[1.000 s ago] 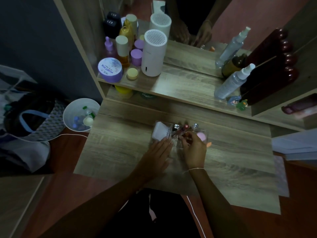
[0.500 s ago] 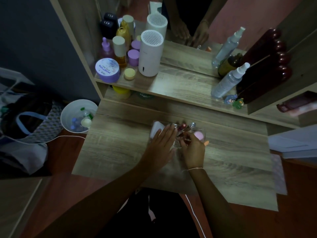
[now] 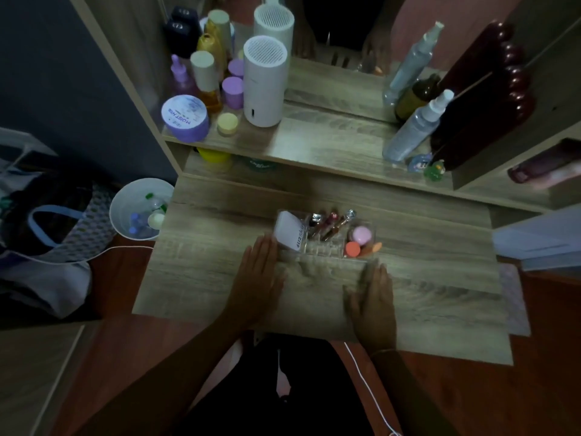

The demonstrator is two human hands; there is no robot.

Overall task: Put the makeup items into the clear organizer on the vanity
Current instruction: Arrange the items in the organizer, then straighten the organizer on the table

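Note:
The clear organizer (image 3: pixel 323 251) stands on the wooden vanity top (image 3: pixel 434 278). A white tube (image 3: pixel 290 229) leans in its left compartment. Several lipsticks (image 3: pixel 330 223) stand in the middle slots. A pink sponge (image 3: pixel 361 235) and an orange sponge (image 3: pixel 352 248) fill the right compartment. My left hand (image 3: pixel 259 275) lies flat on the wood, fingertips at the organizer's front left corner, holding nothing. My right hand (image 3: pixel 374 297) rests flat in front of the organizer's right end, fingers straight, blurred, with nothing in it.
The upper shelf (image 3: pixel 314 143) carries a white cylinder device (image 3: pixel 265 81), purple jars (image 3: pixel 185 118), bottles and spray bottles (image 3: pixel 418 127). A white bin (image 3: pixel 140 209) with small bottles sits on the floor at left, beside a bag (image 3: pixel 47 221). A white cable (image 3: pixel 364 382) runs under my right arm.
Both hands have left the organizer and drawn back toward me, now flat on the vanity top. The organizer's contents, hidden by my hands before, are in plain view.

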